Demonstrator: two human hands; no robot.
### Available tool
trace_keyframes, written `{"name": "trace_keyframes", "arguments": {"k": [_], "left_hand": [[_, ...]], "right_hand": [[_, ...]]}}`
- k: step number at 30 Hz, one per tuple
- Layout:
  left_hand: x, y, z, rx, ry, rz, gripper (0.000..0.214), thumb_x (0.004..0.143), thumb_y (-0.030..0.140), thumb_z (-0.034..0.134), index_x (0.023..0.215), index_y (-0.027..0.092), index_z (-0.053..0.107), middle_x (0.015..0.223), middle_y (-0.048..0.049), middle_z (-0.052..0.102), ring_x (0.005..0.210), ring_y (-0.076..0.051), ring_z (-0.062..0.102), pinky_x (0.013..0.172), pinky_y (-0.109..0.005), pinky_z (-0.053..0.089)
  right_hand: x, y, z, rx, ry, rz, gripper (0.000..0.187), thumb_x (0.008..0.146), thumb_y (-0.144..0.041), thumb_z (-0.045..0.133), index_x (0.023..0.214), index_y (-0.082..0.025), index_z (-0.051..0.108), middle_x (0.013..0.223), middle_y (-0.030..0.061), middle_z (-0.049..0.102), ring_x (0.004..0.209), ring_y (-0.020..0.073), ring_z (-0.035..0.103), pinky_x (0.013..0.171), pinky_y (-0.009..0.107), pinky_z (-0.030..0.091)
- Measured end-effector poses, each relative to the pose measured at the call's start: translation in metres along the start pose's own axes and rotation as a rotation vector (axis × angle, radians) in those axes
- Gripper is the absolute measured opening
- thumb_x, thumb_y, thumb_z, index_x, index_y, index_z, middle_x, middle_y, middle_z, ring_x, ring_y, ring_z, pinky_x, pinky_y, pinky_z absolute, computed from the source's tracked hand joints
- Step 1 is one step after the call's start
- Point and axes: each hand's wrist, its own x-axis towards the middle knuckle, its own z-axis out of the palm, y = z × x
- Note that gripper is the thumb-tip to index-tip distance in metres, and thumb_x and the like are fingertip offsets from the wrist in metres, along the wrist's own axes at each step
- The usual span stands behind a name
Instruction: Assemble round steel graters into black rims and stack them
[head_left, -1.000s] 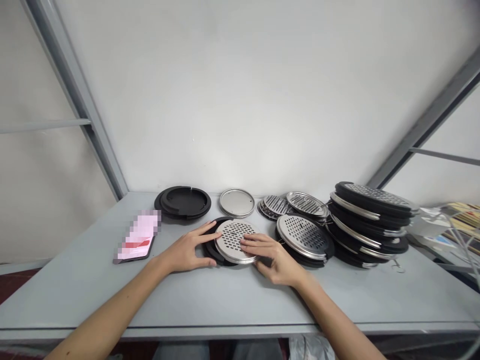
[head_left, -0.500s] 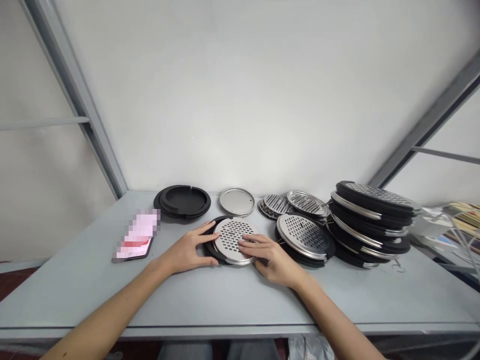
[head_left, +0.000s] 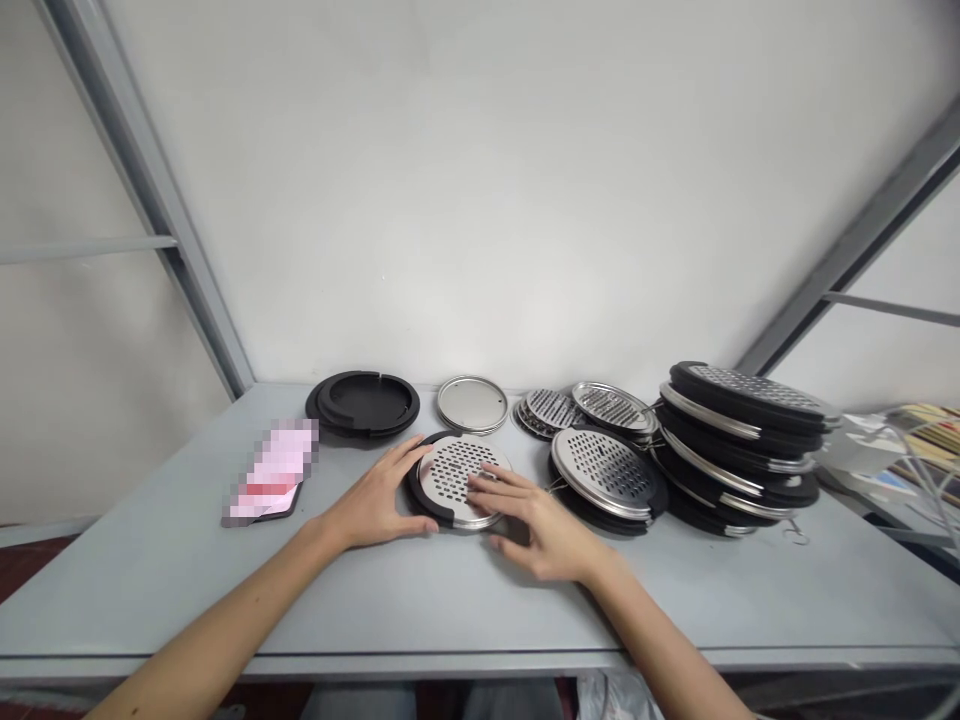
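A round perforated silver metal disc (head_left: 457, 475) sits in a black ring-shaped holder (head_left: 415, 492) on the table in front of me. My left hand (head_left: 375, 500) is curved along the holder's left side, its thumb at the front rim and its fingers at the back, spread apart. Over the disc's right part reaches my right hand (head_left: 532, 515), fingers apart, thumb lowered near the front right edge. Whether its fingertips touch the metal I cannot tell. To the right lies a similar perforated disc in a black holder (head_left: 607, 475).
Black holders (head_left: 367, 400) lie at the back left, near a phone (head_left: 276, 470) with a blurred screen. Plain metal discs (head_left: 472, 403) and perforated plates (head_left: 553, 408) line the wall. At right rises a tall stack of assembled discs (head_left: 739, 450). Grey metal posts (head_left: 180, 230) frame the table.
The disc has moved slightly left and now sits further into the black holder. My right hand has loosened at the disc's right edge, its thumb drawn back.
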Motion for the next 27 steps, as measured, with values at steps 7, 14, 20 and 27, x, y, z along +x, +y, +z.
{"name": "trace_keyframes", "arguments": {"k": [7,14,20,27], "left_hand": [[-0.003,-0.009,-0.004,-0.016,-0.067,-0.026,0.092,0.079,0.055,0.067,0.151,0.022,0.021,0.154,-0.0125,0.03,0.139,-0.033,0.032,0.115,-0.049,0.029],[0.001,0.002,-0.011,-0.053,-0.035,-0.04,0.09,0.075,0.055,0.07,0.148,0.024,0.028,0.151,-0.0094,0.038,0.136,-0.032,0.039,0.113,-0.047,0.033],[0.001,0.008,-0.007,-0.072,-0.034,-0.024,0.095,0.072,0.056,0.073,0.149,0.024,0.027,0.149,-0.0093,0.041,0.135,-0.032,0.04,0.112,-0.046,0.034],[-0.001,0.009,-0.003,-0.05,-0.025,-0.027,0.093,0.071,0.055,0.073,0.148,0.024,0.031,0.148,-0.0091,0.042,0.134,-0.033,0.041,0.112,-0.046,0.035]], "right_hand": [[-0.007,0.017,0.006,0.026,0.135,0.268,0.086,0.078,-0.051,0.067,0.148,-0.018,0.03,0.156,0.0186,0.021,0.142,0.0351,0.024,0.113,0.055,0.028],[-0.006,0.025,0.011,0.107,0.088,0.281,0.105,0.072,-0.058,0.071,0.151,-0.012,0.019,0.152,0.0209,0.029,0.141,0.0344,0.029,0.115,0.052,0.027],[-0.002,0.026,0.013,0.153,0.093,0.259,0.108,0.064,-0.058,0.077,0.149,-0.012,0.027,0.152,0.021,0.03,0.14,0.0343,0.03,0.116,0.051,0.026],[0.001,0.032,0.016,0.261,0.166,0.262,0.108,0.055,-0.052,0.084,0.145,-0.015,0.037,0.148,0.0211,0.037,0.136,0.0358,0.036,0.114,0.053,0.029]]}}
